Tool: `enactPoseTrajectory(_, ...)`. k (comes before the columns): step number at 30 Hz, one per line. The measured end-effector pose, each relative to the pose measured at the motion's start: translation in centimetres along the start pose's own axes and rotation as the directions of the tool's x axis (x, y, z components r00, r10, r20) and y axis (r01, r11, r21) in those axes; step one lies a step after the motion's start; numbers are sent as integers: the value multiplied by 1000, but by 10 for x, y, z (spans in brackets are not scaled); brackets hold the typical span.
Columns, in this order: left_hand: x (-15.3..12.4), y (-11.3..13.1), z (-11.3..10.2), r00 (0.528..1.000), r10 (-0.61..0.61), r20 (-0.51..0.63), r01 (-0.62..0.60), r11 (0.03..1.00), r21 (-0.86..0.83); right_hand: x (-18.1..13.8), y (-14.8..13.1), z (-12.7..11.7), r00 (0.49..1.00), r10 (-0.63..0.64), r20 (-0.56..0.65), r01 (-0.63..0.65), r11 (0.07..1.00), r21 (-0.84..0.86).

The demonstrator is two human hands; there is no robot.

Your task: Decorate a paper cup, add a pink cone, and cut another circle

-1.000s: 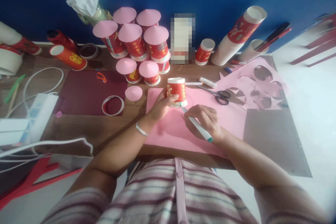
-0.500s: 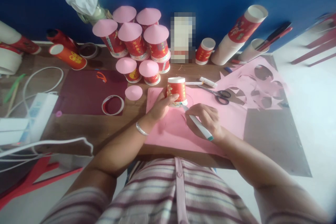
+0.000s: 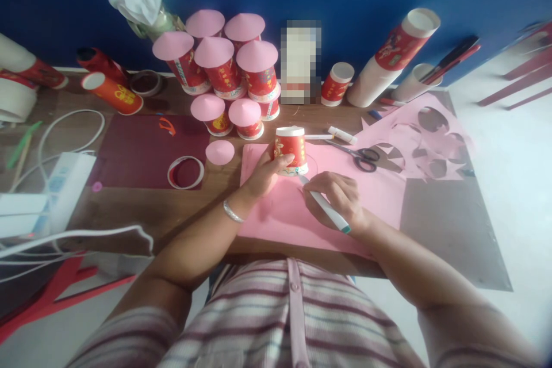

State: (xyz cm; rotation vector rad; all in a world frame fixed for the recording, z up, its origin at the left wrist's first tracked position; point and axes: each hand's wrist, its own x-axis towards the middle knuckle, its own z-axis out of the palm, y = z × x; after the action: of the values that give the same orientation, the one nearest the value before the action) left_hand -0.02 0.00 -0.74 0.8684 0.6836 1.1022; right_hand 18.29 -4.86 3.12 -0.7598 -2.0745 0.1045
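Note:
My left hand (image 3: 264,178) is closed around a red paper cup (image 3: 290,146) with gold print, held over a pink paper sheet (image 3: 284,218). The cup has a white band along its lower edge with small drawn lines on it. In my right hand (image 3: 338,195) is a white marker (image 3: 325,207) with a green end, its tip pointing at the cup's white band. Whether the tip touches the band I cannot tell. Scissors (image 3: 364,159) lie on the pink sheet to the right of the cup.
Behind and left stand several red cups with pink cone tops (image 3: 214,53). A paper ring (image 3: 185,172) and a small pink cone (image 3: 219,152) lie leftward. Cut pink scraps (image 3: 414,138), a glue stick (image 3: 342,135) and a pen cup (image 3: 416,83) are on the right. White cables (image 3: 77,236) cross the left edge.
The marker tip has moved slightly left and down along the cup's lower band. My left hand and the cup have stayed in place.

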Motion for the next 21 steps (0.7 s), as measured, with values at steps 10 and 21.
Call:
enactPoseTrajectory(10,0,-1,-1,1000,17,15,-17,1000,15,-2,1,0,1000,2,14,-2,1000,-14)
enactPoseTrajectory(21,1,1,-1,999,12,50,-14,999,31,4,-8,-4,962,270,38,-272,960,64)
